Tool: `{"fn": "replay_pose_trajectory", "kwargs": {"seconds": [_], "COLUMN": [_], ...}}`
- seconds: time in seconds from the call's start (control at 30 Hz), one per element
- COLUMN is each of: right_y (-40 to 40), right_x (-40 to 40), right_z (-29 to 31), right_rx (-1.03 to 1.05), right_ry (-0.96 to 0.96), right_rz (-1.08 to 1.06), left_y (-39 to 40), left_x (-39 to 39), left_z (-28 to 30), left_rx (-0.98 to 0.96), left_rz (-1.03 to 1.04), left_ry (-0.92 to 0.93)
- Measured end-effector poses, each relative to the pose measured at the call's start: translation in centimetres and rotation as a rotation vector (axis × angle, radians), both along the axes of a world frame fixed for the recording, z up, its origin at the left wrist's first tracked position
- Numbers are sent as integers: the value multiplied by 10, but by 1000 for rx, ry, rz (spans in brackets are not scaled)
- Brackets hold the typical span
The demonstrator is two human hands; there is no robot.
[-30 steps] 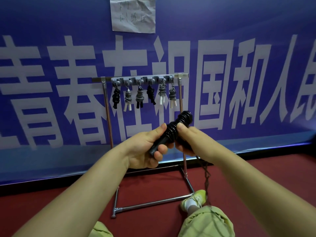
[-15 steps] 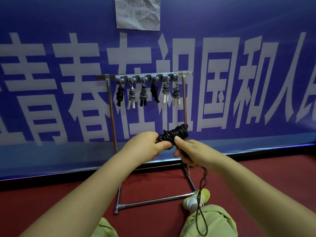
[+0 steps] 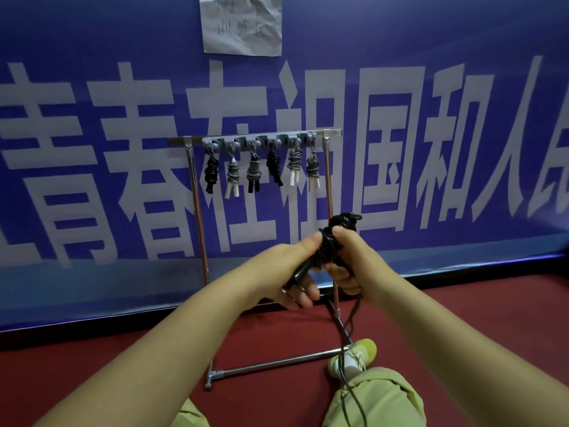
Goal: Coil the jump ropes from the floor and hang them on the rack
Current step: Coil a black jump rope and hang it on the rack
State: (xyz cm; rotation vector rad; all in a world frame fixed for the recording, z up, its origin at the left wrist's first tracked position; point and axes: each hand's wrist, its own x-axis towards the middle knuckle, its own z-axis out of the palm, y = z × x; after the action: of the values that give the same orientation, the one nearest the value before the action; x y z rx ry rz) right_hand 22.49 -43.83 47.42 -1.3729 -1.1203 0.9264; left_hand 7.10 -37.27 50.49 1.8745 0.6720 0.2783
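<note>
A black jump rope bundle (image 3: 340, 229), cord wound around its handles, is held upright in front of me between both hands. My left hand (image 3: 286, 272) grips the lower handle ends, thumb against the coil. My right hand (image 3: 349, 260) wraps the coil from the right, and the loose cord (image 3: 351, 331) trails from it down past my knee. Behind stands a low metal rack (image 3: 197, 211) with a grey hook strip (image 3: 258, 142); several coiled ropes hang there, black ones (image 3: 211, 173) and grey-white ones (image 3: 233, 177).
A blue banner with large white characters (image 3: 400, 134) covers the wall behind the rack, with a paper note (image 3: 241, 24) taped above. The floor (image 3: 277, 334) is dark red. My knees in green trousers (image 3: 372, 396) and a yellow-green shoe (image 3: 354, 355) are near the rack's base bar.
The bundle has turned from lying nearly level to standing upright. My right hand has closed further around the coil, and less loose cord hangs below it.
</note>
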Motion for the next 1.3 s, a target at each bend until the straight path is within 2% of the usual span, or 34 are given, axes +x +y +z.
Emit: {"fn": "replay_pose_trajectory", "kwargs": {"seconds": [0.03, 0.1, 0.2, 0.43, 0.53, 0.6, 0.63, 0.73, 0.8, 0.87, 0.93, 1.03, 1.1, 1.17, 1.2, 1.23, 1.3], "right_y": [-1, -4, -6, -6, -6, -5, -4, 1, 4, 5, 6, 8, 8, 7, 7, 7, 8], "right_x": [-2, -6, -6, -1, -4, -3, -3, -1, -1, -1, -2, -5, -6, -5, -4, -3, -1], "right_z": [2, 5, 7, 5, 4, 2, 1, -3, -9, -14, -17, -18, -17, -16, -17, -17, -17], "right_rx": [59, 158, 149, -42, -146, -142, -141, -172, -174, -171, -175, -209, -221, -193, -164, -130, -53], "right_ry": [-6, -58, -195, -484, -531, -507, -502, -562, -566, -517, -387, -97, -25, -37, -35, -31, -38], "right_rz": [22, 37, -1, -13, 44, 57, 40, -43, -77, -90, -70, -45, -51, -45, -47, -58, -89], "left_y": [0, -2, -4, 1, 9, 11, 11, 15, 18, 20, 19, 15, 12, 11, 11, 12, 13], "left_x": [-3, -6, -6, -11, -11, -12, -13, -13, -12, -10, -8, -3, 0, 2, 1, -1, -5], "left_z": [-1, -3, -3, -5, -9, -10, -10, -14, -22, -28, -31, -32, -31, -31, -31, -30, -29], "left_rx": [-196, -383, -381, -46, 241, 347, 419, 800, 912, 956, 1044, 1287, 1398, 1402, 1344, 1238, 852], "left_rz": [-66, -121, -76, 32, 116, 139, 156, 243, 274, 276, 279, 295, 299, 295, 283, 267, 217], "left_ry": [-31, -95, -157, -61, 58, 87, 106, 278, 334, 352, 401, 463, 459, 422, 380, 314, 133]}}
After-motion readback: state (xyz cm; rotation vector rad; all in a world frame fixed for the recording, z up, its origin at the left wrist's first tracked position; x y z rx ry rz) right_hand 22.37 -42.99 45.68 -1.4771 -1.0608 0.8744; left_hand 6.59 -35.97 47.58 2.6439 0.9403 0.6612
